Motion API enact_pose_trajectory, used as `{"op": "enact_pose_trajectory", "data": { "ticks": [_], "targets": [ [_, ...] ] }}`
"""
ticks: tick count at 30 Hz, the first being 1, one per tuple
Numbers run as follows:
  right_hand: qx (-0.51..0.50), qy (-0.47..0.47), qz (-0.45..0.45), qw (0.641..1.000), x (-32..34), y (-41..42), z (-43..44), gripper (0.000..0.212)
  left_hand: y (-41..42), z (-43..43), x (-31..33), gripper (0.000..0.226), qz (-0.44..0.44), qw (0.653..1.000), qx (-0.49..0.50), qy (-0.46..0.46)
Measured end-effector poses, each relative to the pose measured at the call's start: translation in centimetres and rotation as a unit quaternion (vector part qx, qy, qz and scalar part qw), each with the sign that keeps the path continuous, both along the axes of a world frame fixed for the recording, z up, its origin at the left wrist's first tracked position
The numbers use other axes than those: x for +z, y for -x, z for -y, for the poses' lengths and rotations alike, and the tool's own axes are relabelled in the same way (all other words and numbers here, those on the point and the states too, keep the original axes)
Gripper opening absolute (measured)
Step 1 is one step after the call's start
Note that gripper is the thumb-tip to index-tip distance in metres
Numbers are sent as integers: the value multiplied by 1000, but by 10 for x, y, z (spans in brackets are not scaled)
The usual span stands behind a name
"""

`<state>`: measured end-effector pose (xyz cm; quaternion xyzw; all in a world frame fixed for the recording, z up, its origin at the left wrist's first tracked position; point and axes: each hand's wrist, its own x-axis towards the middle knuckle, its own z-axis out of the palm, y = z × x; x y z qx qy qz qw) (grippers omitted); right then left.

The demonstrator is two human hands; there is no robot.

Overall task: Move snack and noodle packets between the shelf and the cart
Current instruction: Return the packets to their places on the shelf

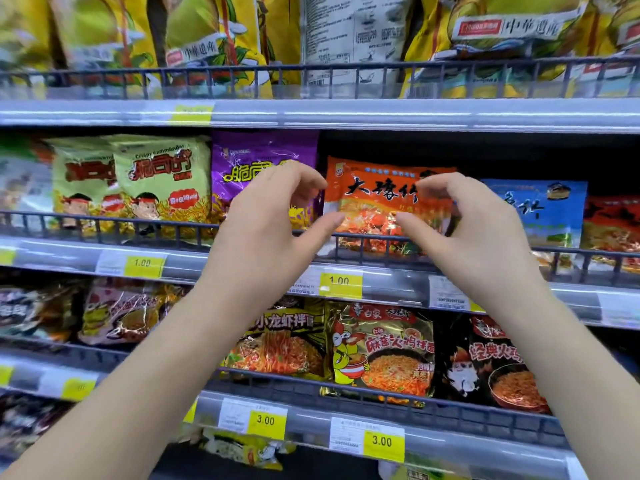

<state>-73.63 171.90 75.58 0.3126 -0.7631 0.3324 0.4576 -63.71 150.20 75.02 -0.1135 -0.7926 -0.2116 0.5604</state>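
Starting with the head view: where does the orange noodle packet (377, 199) sit?

On the middle shelf (52, 258). It stands on its lower edge behind the wire rail (104, 226), with a purple packet (256, 157) on its left and a blue packet (540, 209) on its right.

Which way does it point?

Its printed face is toward the camera, top edge up, with the lettering upright. Its long axis runs left to right, along the shelf.

And the hands?

Both are raised in front of it. The left hand (263, 230) is at the packet's left edge and the right hand (485, 233) is over its right side. Each is open in a curved C, fingers high and thumb low. The packet's print shows through the gap between them. Neither has closed on anything. I cannot tell whether any fingertip touches the wrapper.

What is hidden or hard to read?

The rail crosses the packet's lower part. The right hand covers its right edge, and the left thumb overlaps its left edge. A red packet (613, 230) at the far right is cut off by the frame. The green packets (162, 174) blur toward the left. The yellow bags (207, 46) on the shelf above lose their tops at the frame edge. A yellow price tag (341, 284) below the packet reads 1.00, but the white label beside it is too small to read. On the shelf below, a gold packet (384, 351) shows between the forearms, which hide parts of its neighbours.
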Motion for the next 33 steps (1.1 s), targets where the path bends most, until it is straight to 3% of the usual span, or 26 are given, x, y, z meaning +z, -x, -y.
{"op": "enact_pose_trajectory", "data": {
  "ticks": [6, 11, 14, 25, 33],
  "targets": [
    [264, 39, 35, 963, -19, -31, 78, 33, -48, 43, -18, 27, 21, 995, -45, -82],
    [486, 68, 122, 863, -38, -72, 172, 36, -107, 120, -43, 28, 26, 988, -24, -148],
    [570, 56, 169, 802, -54, -104, 243, 40, -154, 175, -63, 27, 24, 981, -4, -194],
    [704, 26, 309, 639, -127, -256, 518, 37, -342, 387, -124, 33, 27, 958, 106, -266],
    [732, 4, 386, 561, -186, -343, 682, 33, -451, 519, -182, 25, 29, 910, 197, -364]
  ]
}}
